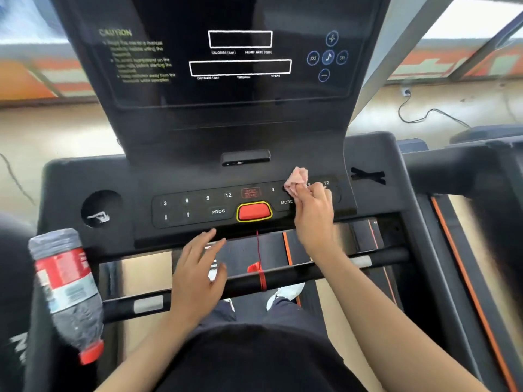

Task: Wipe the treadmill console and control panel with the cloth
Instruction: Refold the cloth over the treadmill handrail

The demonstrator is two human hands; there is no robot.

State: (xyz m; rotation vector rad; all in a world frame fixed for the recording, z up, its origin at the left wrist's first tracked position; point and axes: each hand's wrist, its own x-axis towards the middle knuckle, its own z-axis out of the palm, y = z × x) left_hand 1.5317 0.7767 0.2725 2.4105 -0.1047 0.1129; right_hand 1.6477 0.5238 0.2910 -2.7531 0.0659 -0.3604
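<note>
Pinched pink cloth (296, 179) in right hand (312, 210), pressed on control panel (198, 206) right of red button (254, 212). Left hand (198, 275) spread, empty. Upper console (240, 66) seemingly untouched, though blurred.

Daylight fell bright beyond the glossy console (240, 66); its caution text blurred, edges around it bowed and smeared.
</note>
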